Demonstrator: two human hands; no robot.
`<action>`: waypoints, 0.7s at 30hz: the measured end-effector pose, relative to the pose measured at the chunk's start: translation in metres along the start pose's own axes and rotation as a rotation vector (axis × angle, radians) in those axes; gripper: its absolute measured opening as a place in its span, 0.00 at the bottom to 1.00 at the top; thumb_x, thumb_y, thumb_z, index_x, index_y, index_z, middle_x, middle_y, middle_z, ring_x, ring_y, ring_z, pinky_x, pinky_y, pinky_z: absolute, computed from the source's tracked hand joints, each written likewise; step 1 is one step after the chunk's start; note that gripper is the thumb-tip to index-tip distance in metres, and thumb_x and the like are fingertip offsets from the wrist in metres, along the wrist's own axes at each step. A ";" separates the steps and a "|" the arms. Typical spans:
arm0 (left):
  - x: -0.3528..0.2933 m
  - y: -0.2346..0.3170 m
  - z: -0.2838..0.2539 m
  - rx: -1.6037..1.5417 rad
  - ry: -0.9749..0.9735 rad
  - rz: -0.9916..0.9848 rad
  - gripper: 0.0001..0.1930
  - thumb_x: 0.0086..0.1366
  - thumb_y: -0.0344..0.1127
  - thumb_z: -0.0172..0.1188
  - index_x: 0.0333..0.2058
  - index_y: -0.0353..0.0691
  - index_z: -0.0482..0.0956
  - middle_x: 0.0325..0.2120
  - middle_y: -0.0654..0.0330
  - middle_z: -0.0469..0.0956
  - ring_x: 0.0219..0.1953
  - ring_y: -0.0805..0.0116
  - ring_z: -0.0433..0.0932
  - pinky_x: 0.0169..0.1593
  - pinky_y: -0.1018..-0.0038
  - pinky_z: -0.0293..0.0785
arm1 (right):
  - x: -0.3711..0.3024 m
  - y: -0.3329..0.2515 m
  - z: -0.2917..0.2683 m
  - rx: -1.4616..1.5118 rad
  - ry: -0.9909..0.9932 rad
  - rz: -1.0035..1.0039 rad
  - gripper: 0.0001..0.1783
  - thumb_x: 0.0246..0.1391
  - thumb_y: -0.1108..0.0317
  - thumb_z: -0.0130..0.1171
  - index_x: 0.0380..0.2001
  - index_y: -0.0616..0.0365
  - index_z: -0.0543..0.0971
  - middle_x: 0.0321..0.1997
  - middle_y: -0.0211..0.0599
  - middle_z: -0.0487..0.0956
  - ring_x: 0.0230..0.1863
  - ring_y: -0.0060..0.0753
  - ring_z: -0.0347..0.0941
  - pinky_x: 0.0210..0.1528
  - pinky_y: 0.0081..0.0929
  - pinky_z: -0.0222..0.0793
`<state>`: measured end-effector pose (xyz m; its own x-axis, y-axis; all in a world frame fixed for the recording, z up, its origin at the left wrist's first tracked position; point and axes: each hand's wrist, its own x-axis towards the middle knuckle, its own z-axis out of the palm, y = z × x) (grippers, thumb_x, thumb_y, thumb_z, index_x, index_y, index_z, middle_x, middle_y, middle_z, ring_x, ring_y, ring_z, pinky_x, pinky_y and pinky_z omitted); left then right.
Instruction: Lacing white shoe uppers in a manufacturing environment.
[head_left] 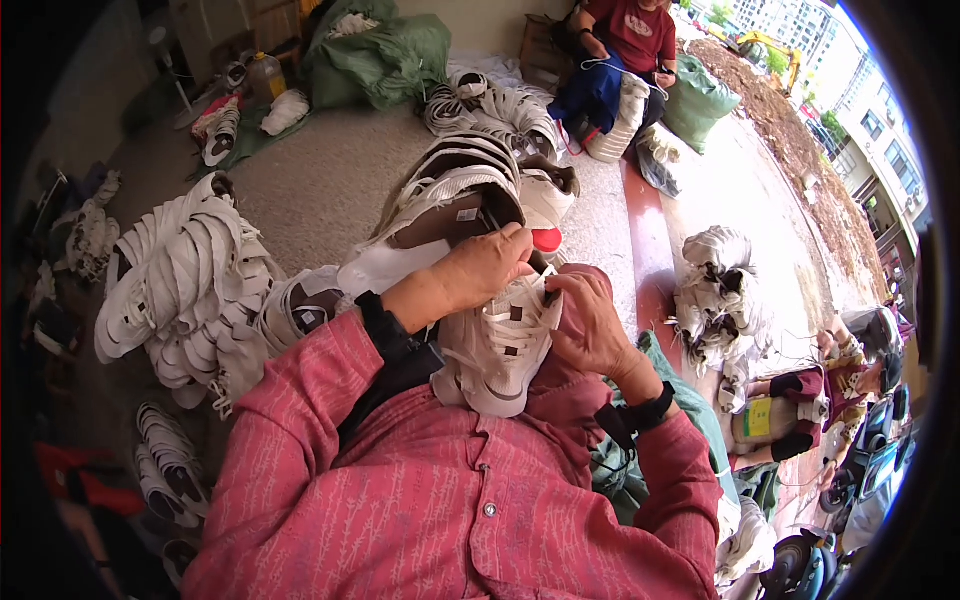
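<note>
A cream sneaker upper (495, 345) with pale laces and small dark squares on its tongue rests on my lap, toe toward me. My right hand (592, 325) is closed at the edge of its lace opening, thumb and fingers pinching there. Over the shoe's ankle end, my left hand (475, 270) has its fingers pressed together; what they pinch is too small to make out. Just beyond my left hand, a stack of nested shoe uppers (455, 185) shows a brown lining with a white label. A small red round thing (547, 240) sits beside my left fingertips.
Piles of shoe uppers lie at left (185, 290) and right (715, 295). Green sacks (380, 65) stand at the back. One person (630, 40) sits at the far side handling a cord; another person (820, 400) bends at the right. A red-brown strip (650, 240) crosses the floor.
</note>
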<state>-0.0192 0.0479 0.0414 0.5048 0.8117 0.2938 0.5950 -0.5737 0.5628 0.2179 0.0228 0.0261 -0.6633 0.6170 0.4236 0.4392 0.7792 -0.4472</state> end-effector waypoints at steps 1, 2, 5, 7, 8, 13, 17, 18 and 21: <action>-0.004 0.002 -0.001 0.005 -0.002 -0.003 0.10 0.63 0.35 0.58 0.37 0.37 0.68 0.34 0.51 0.70 0.44 0.50 0.72 0.45 0.61 0.70 | -0.001 0.002 -0.001 0.005 0.003 -0.002 0.32 0.40 0.65 0.57 0.54 0.60 0.68 0.53 0.46 0.71 0.57 0.54 0.64 0.62 0.45 0.55; -0.009 0.004 -0.003 -0.022 0.089 0.100 0.11 0.61 0.35 0.60 0.38 0.37 0.69 0.35 0.52 0.71 0.44 0.51 0.72 0.46 0.62 0.70 | -0.002 0.004 -0.002 0.059 0.021 0.022 0.29 0.41 0.67 0.57 0.52 0.58 0.69 0.53 0.45 0.71 0.57 0.53 0.64 0.62 0.45 0.56; -0.032 0.010 -0.021 -0.005 0.137 0.262 0.14 0.56 0.36 0.65 0.38 0.39 0.71 0.37 0.55 0.71 0.45 0.54 0.72 0.49 0.63 0.69 | -0.002 0.003 -0.002 0.074 0.049 -0.012 0.24 0.41 0.70 0.57 0.46 0.55 0.73 0.51 0.44 0.72 0.56 0.52 0.65 0.60 0.44 0.58; -0.049 0.011 -0.026 0.026 0.070 0.281 0.16 0.48 0.38 0.70 0.33 0.42 0.76 0.39 0.60 0.71 0.47 0.58 0.70 0.52 0.64 0.68 | 0.000 -0.008 -0.007 -0.011 0.070 -0.075 0.15 0.41 0.72 0.61 0.37 0.49 0.77 0.46 0.40 0.73 0.51 0.46 0.67 0.53 0.41 0.61; -0.055 0.010 -0.023 0.028 0.069 0.280 0.16 0.48 0.38 0.70 0.33 0.42 0.76 0.39 0.60 0.71 0.47 0.58 0.70 0.52 0.64 0.68 | -0.001 -0.007 -0.006 -0.009 0.072 -0.076 0.15 0.41 0.72 0.61 0.37 0.49 0.77 0.46 0.40 0.73 0.51 0.46 0.67 0.53 0.41 0.61; -0.067 -0.001 -0.006 0.111 0.065 0.260 0.11 0.47 0.37 0.69 0.27 0.42 0.77 0.37 0.62 0.69 0.44 0.61 0.70 0.49 0.66 0.69 | -0.001 -0.002 -0.002 -0.139 -0.016 -0.165 0.12 0.42 0.68 0.68 0.33 0.48 0.78 0.35 0.30 0.71 0.38 0.37 0.69 0.40 0.35 0.61; -0.072 0.001 -0.005 0.150 0.117 0.233 0.10 0.50 0.37 0.68 0.24 0.42 0.75 0.32 0.61 0.70 0.37 0.60 0.72 0.43 0.66 0.69 | 0.003 -0.003 -0.007 -0.235 -0.095 -0.185 0.11 0.43 0.65 0.68 0.30 0.50 0.77 0.31 0.29 0.71 0.34 0.36 0.69 0.38 0.33 0.61; -0.075 0.004 -0.004 0.148 0.122 0.230 0.10 0.50 0.37 0.68 0.24 0.42 0.75 0.32 0.61 0.70 0.37 0.60 0.72 0.43 0.66 0.69 | 0.004 -0.004 -0.009 -0.297 -0.151 -0.174 0.11 0.45 0.62 0.67 0.28 0.52 0.75 0.31 0.30 0.71 0.34 0.36 0.70 0.38 0.32 0.61; -0.089 0.018 -0.005 0.253 0.105 0.110 0.11 0.53 0.39 0.66 0.24 0.41 0.75 0.28 0.59 0.72 0.33 0.57 0.74 0.40 0.64 0.69 | 0.006 -0.006 -0.008 -0.345 -0.137 -0.137 0.15 0.48 0.57 0.65 0.22 0.54 0.73 0.26 0.34 0.73 0.29 0.37 0.71 0.35 0.33 0.60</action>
<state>-0.0563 -0.0338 0.0293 0.5148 0.7427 0.4282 0.6841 -0.6569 0.3170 0.2160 0.0224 0.0380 -0.7944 0.5021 0.3418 0.5032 0.8592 -0.0927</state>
